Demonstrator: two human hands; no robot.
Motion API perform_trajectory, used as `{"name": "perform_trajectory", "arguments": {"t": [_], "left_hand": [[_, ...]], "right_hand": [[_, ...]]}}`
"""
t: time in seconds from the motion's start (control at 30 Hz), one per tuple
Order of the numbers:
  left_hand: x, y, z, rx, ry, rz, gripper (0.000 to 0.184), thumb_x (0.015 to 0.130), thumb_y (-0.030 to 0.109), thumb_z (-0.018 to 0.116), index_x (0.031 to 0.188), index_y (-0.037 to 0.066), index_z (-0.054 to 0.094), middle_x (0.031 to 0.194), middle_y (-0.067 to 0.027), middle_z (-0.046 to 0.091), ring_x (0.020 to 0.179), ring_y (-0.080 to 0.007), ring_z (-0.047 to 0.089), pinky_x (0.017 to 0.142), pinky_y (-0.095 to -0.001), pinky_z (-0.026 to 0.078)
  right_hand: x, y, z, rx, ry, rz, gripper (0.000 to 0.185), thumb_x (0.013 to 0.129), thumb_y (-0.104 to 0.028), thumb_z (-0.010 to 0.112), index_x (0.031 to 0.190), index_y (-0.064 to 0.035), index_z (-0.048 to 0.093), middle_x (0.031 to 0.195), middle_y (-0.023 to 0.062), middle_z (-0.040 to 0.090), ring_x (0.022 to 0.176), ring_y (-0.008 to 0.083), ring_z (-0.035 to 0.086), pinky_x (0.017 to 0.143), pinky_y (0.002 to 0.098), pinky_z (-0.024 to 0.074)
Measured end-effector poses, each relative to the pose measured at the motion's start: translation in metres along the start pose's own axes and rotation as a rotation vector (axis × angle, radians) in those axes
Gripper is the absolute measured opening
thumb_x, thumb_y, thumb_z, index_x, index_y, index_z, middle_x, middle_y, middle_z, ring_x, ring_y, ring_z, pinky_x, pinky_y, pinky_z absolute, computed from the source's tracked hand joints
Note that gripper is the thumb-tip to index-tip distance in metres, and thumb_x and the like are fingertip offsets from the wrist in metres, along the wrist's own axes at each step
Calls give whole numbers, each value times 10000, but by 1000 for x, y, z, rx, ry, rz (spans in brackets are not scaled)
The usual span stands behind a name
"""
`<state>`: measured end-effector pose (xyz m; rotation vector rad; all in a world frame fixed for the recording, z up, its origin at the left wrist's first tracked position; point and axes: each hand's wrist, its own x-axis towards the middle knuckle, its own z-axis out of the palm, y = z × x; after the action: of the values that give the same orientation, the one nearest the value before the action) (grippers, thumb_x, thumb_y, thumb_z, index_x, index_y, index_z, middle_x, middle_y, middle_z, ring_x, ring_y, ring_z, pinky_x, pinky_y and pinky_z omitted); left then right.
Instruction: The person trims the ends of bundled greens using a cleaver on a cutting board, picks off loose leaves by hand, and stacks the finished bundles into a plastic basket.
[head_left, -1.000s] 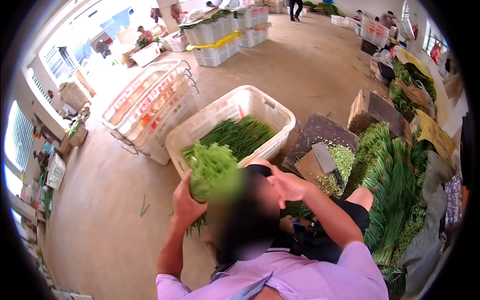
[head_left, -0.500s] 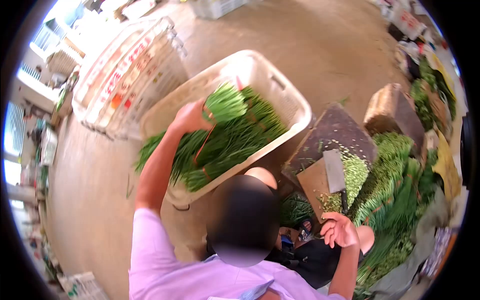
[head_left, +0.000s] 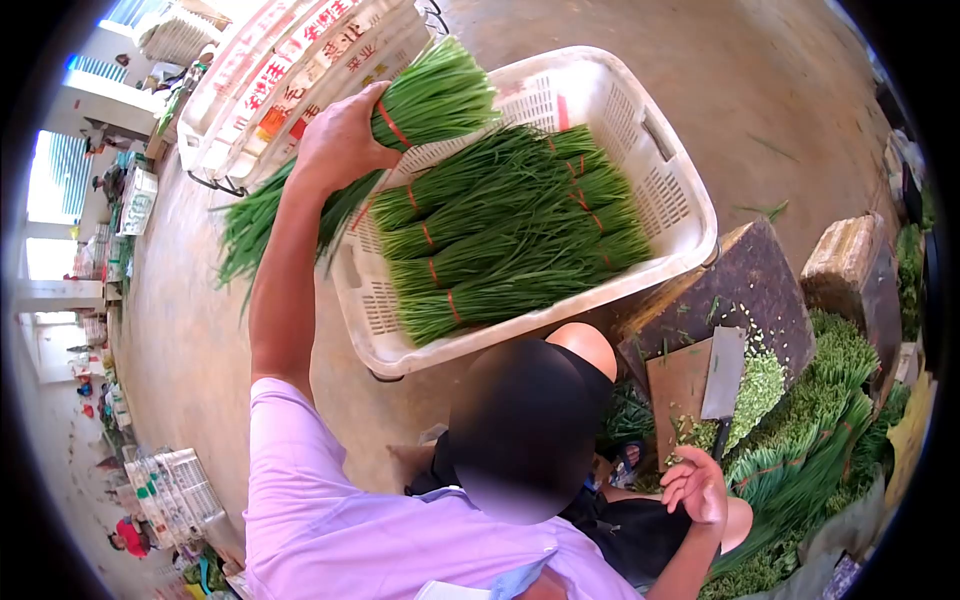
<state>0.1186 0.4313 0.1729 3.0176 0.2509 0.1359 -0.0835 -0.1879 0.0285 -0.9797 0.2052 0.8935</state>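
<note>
My left hand [head_left: 345, 140] is closed around a bundle of garlic chives [head_left: 437, 92], tied with a red band. The bundle is raised over the left end of a white plastic basket [head_left: 690, 200], its leaves hanging outside to the left. Inside the basket, several more tied chive bundles [head_left: 520, 225] lie side by side. Above my right knee, my right hand [head_left: 697, 485] is open and holds nothing, fingers loosely bent. Nearest to it is a cleaver [head_left: 724, 372], resting on a brown board [head_left: 677, 385] beside chopped chive ends [head_left: 760, 395].
Stacked white crates [head_left: 300, 70] stand behind the basket on the left. A dark block [head_left: 745, 275] supports the board; another block [head_left: 855, 265] is farther right. More chives [head_left: 800, 470] are heaped at my right. People and crates are visible far left.
My left hand has lifted the chive bundle up and left from the basket, exposing the rows beneath. The view has shifted left. My right hand stays by my knee.
</note>
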Motion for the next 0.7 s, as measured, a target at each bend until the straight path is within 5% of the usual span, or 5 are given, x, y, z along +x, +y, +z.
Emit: {"name": "perform_trajectory", "arguments": {"t": [0.23, 0.37, 0.5, 0.57, 0.7], "left_hand": [[-15, 55, -19, -1163, 48, 127, 754, 627, 127, 920, 1271, -50, 569, 1138, -102, 702, 1026, -196, 670, 968, -347, 522], [-4, 107, -21, -1654, -24, 272, 777, 635, 137, 924, 1287, -42, 542, 1138, -100, 691, 1035, -199, 664, 1002, -361, 508], [-10, 141, -24, -1893, -7, 507, 597, 741, 79, 825, 1277, -28, 585, 1172, -121, 695, 1033, -215, 688, 961, -363, 547], [-5, 129, -12, -1563, 139, 484, 811, 645, 163, 914, 1320, -39, 512, 1216, -114, 658, 1126, -206, 627, 1057, -383, 468], [2, 31, 41, -1468, -210, 342, 819, 826, 206, 777, 1517, 41, 368, 1422, -162, 537, 1309, -257, 523, 1089, -428, 443]], "right_hand": [[114, -134, 114, -790, 316, -524, 1027, 696, -700, 789, 1397, -5, 504, 1133, 142, 658, 1006, 215, 661, 888, 389, 544], [190, -206, 218, -1166, 124, -1026, 1184, 624, -677, 840, 1490, -4, 395, 1411, 167, 546, 1327, 291, 517, 1115, 437, 390], [226, -221, 287, -1139, -39, -1034, 1012, 678, -363, 919, 1468, -7, 397, 1370, 137, 573, 1282, 247, 546, 1058, 391, 446], [234, -220, 290, -1002, -150, -923, 942, 704, -242, 923, 1454, -8, 403, 1352, 122, 584, 1258, 227, 559, 1023, 377, 476], [242, -215, 254, -882, 20, -831, 814, 729, 43, 835, 1427, -12, 420, 1334, 93, 586, 1200, 176, 573, 999, 339, 510]]}}
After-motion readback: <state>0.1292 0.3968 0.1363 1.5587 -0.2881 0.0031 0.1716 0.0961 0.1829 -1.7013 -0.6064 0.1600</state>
